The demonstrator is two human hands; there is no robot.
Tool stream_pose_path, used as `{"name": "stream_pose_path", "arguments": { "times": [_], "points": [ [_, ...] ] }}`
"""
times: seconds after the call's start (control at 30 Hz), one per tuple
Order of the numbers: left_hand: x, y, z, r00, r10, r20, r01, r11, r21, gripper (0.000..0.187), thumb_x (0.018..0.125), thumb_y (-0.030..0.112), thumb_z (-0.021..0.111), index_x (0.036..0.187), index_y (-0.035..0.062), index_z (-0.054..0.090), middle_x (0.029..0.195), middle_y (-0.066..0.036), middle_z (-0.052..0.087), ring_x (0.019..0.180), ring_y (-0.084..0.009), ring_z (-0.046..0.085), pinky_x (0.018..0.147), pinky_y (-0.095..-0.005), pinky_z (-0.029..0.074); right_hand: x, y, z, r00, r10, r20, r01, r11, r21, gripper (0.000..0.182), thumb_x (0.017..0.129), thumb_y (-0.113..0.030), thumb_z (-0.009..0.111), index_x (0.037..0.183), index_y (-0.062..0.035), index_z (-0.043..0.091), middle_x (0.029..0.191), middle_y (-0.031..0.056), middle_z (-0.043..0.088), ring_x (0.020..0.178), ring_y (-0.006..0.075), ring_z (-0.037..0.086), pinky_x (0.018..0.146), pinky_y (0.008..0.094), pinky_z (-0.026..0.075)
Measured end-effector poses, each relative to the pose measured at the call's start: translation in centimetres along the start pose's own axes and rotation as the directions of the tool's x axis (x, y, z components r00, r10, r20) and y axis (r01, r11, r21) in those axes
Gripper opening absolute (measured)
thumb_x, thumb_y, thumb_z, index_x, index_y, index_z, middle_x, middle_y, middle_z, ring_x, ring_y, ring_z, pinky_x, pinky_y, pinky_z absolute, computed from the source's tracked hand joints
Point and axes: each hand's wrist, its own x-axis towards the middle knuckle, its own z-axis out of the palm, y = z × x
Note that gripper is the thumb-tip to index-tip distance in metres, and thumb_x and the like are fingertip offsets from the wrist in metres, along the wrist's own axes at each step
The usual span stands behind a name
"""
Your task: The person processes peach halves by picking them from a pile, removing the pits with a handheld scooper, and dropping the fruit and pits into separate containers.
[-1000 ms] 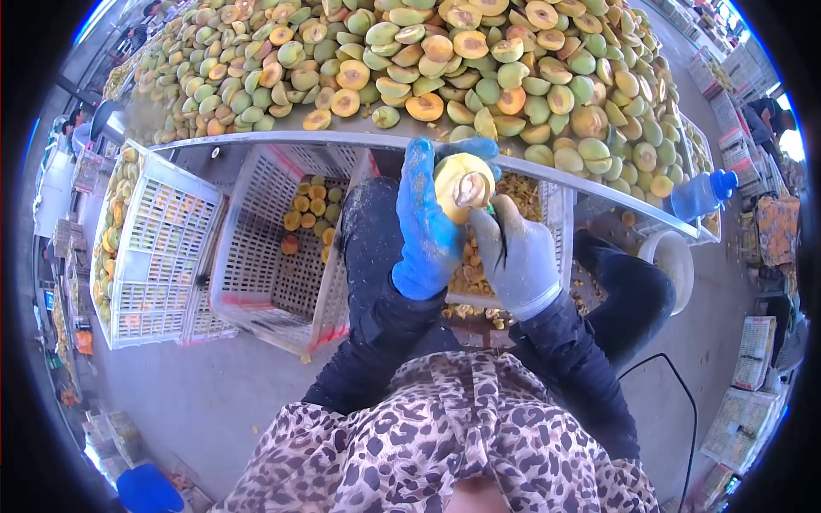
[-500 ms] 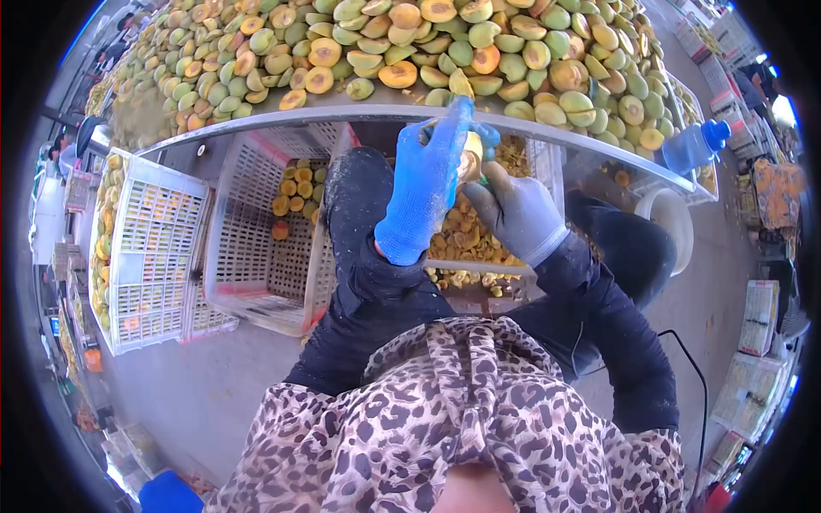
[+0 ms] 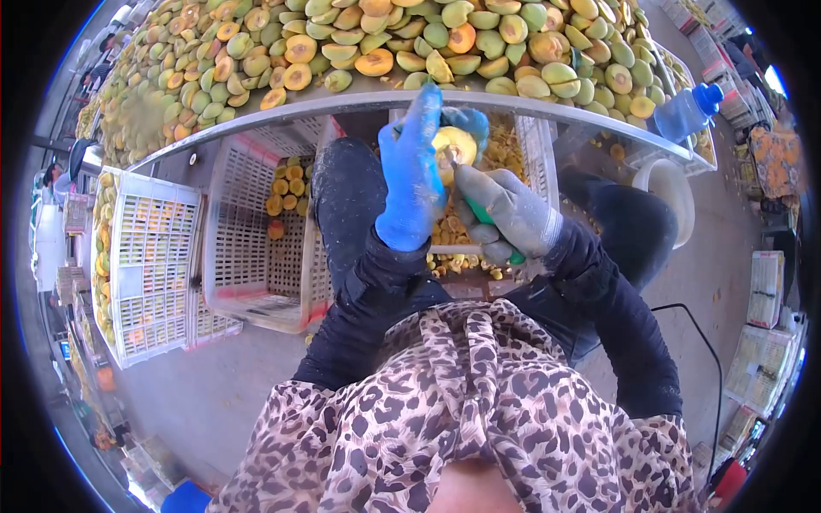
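Note:
My left hand (image 3: 412, 175), in a blue knitted glove, grips a halved yellow-fleshed peach (image 3: 463, 145) just below the table's metal edge. The cut face is turned toward my right hand (image 3: 520, 214), which wears a grey glove. In that hand is a knife with a green handle (image 3: 477, 210); its narrow tip meets the middle of the peach half, where the brownish pit area shows. Most of the blade is hidden by the fruit and fingers. A heap of halved peaches (image 3: 376, 61) lies on the table beyond both hands.
Below my hands a crate (image 3: 537, 154) holds yellow scraps. To the left, another crate (image 3: 224, 239) contains some peach halves, beside a full white crate (image 3: 150, 265). A blue-capped bottle (image 3: 682, 115) stands on the table's right corner, above a white bucket (image 3: 670, 201).
Both hands have drawn slightly down from the table edge. The peach half's cut face now shows more, and my right hand has turned, exposing the knife's green handle.

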Motion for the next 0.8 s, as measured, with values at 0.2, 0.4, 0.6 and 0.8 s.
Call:
{"name": "stream_pose_path", "arguments": {
  "times": [0.2,0.4,0.6,0.8],
  "points": [
    [-0.3,1.0,0.3,0.944,0.253,0.21,-0.256,0.967,-0.015,0.038,0.095,0.028,0.053,0.079,-0.0045,0.065,0.076,-0.013,0.067,0.072,-0.0193,0.066,0.07,-0.0327,0.054,-1.3,-1.4,-0.1,0.967,0.201,0.157,-0.237,0.937,0.257,0.056,0.094,-0.056,0.04,0.071,-0.0062,0.047,0.053,-0.0026,0.039,0.038,0.0067,0.033,0.036,0.0219,0.029],
    [1.1,-1.8,-1.9,0.823,0.179,0.539,-0.257,0.964,0.073,0.036,0.095,0.02,0.051,0.072,-0.0048,0.064,0.075,-0.013,0.067,0.073,-0.021,0.066,0.069,-0.0324,0.053,-2.0,-0.9,-0.9,0.949,0.209,0.236,-0.261,0.941,0.215,0.052,0.094,-0.055,0.041,0.074,-0.0079,0.046,0.051,-0.0044,0.033,0.036,0.0056,0.03,0.034,0.0217,0.027],
    [0.4,-3.6,0.0,0.993,0.087,-0.078,-0.112,0.893,-0.435,0.036,0.093,0.034,0.047,0.095,0.0005,0.061,0.083,-0.014,0.064,0.072,-0.0278,0.063,0.065,-0.0398,0.052,-0.3,2.7,-0.8,0.837,-0.023,0.547,-0.431,0.587,0.685,0.052,0.093,-0.058,0.042,0.078,-0.0088,0.048,0.051,-0.0034,0.038,0.035,0.0061,0.033,0.033,0.0218,0.03],
    [1.7,-4.8,-3.4,0.898,-0.348,-0.268,0.156,0.823,-0.546,0.035,0.093,0.037,0.047,0.1,0.0054,0.061,0.091,-0.011,0.065,0.085,-0.0292,0.063,0.075,-0.0443,0.052,1.6,3.7,-3.7,0.993,0.046,-0.105,-0.013,0.955,0.297,0.047,0.095,-0.051,0.042,0.082,-0.0073,0.053,0.056,0.0042,0.055,0.045,0.0175,0.054,0.043,0.029,0.042]
  ]
}}
